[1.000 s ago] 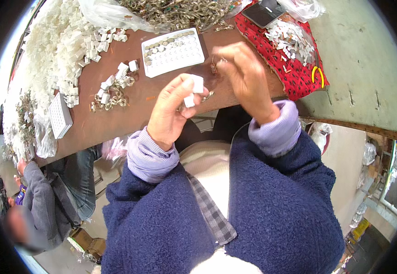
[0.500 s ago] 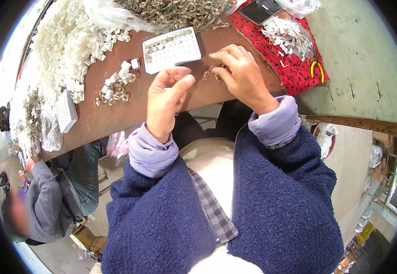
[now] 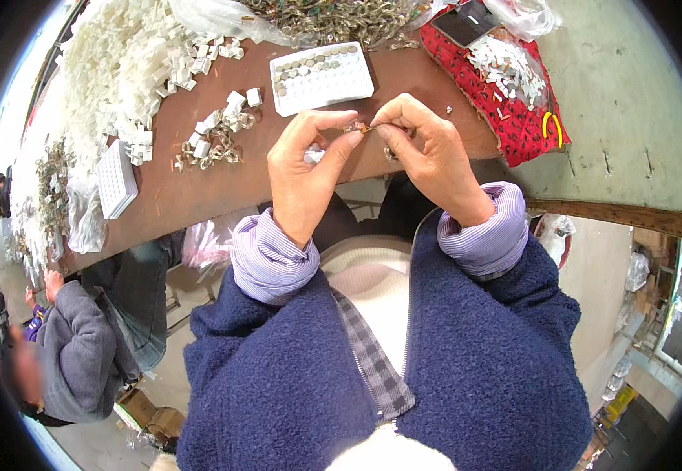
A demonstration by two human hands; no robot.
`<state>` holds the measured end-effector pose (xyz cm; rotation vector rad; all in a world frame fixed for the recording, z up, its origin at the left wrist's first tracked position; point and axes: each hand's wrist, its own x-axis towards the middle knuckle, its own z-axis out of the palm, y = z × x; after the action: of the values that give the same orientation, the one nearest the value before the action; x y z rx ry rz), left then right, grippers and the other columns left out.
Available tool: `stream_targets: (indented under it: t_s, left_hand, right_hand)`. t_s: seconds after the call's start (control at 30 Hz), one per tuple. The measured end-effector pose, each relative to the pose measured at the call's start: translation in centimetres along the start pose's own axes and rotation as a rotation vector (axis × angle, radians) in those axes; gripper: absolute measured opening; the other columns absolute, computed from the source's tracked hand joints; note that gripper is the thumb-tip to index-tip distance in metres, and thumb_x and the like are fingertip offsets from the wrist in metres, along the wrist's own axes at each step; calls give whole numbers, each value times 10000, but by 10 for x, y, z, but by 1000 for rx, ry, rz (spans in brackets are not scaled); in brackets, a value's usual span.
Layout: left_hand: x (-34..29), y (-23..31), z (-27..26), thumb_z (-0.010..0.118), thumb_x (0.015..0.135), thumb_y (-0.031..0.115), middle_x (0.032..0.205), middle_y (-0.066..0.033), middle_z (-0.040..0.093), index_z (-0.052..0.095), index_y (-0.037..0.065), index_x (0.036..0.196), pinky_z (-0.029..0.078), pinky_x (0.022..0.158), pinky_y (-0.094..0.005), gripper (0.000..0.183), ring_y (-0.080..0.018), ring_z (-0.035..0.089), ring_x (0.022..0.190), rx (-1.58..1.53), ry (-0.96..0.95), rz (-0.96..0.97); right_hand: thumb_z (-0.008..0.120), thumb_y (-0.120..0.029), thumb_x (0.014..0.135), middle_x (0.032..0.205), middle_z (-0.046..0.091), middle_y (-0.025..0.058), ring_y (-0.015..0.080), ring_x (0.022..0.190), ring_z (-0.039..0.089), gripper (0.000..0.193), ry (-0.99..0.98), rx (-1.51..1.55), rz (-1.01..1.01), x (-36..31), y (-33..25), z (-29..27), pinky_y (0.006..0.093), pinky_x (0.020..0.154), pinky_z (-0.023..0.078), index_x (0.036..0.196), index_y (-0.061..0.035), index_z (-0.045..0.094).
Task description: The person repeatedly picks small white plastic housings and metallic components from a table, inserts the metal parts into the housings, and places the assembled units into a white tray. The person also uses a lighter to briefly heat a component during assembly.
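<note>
Between the thumb and forefinger of my left hand [image 3: 303,174] is a small orange-brown part [image 3: 354,126], perhaps a little circuit board. A white plastic piece [image 3: 314,155] also sits in the curl of that hand. My right hand [image 3: 435,153] pinches a thin lead at the part's right end. Something silvery and looped [image 3: 390,154] shows beneath its fingers, partly hidden. Just beyond both hands lies a white tray [image 3: 324,98] with rows of round pockets, some holding round grey discs.
White plastic pieces [image 3: 121,71] heap at the left, beside stacked white trays [image 3: 117,180]. Silvery wired parts [image 3: 333,20] pile at the back. A red patterned cloth [image 3: 517,141] carries white bits, a phone [image 3: 464,23] and yellow-handled pliers [image 3: 551,128]. A person [image 3: 85,345] is at lower left.
My hands have come together. The small orange-brown part, earlier hanging by my right fingers, is now pinched by my left hand too. The view has shifted slightly.
</note>
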<state>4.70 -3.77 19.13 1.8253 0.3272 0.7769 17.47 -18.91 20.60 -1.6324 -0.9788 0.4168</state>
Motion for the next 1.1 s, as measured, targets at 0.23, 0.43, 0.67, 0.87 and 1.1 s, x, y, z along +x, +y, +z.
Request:
stream_targets:
  t_s: [0.23,0.43,0.67,0.87,1.1]
  left_hand:
    - [-8,8,-12,803,995,35,1025,-37,814,774,30,1090,515,680,-217,99,-42,663,820,-431,-44,-381]
    - [-14,12,-4,773,1029,60,1038,-24,799,752,21,1164,530,703,-200,142,-35,682,862,-362,-99,-366]
    - [-14,9,-21,782,986,29,1007,-63,757,763,19,1248,571,786,-275,263,-125,729,899,-13,-70,-81]
    - [8,-28,-156,821,962,183,1131,-124,782,775,64,1252,580,867,-384,317,-268,754,987,768,365,-81]
    - [32,-92,-238,762,999,333,1175,-125,746,736,85,1130,584,847,-489,283,-366,756,1030,1444,386,-502]
  right_hand:
    - [746,-18,984,925,698,53,179,843,673,122,-23,-293,-280,-2,-2,-18,337,850,548,1101,-25,711]
    - [776,-61,857,877,690,64,282,887,687,101,52,-586,-661,4,4,-18,470,1068,517,944,-60,726]
    - [689,1,833,938,684,114,340,946,691,120,-46,-575,-588,13,-3,8,518,1104,513,946,-26,718]
    - [707,66,917,942,701,169,393,915,668,120,-124,-363,-380,20,-7,36,455,878,544,1027,21,699]
    - [706,51,970,949,682,155,350,852,631,102,-171,-202,-241,20,-8,67,417,770,509,1054,8,668]
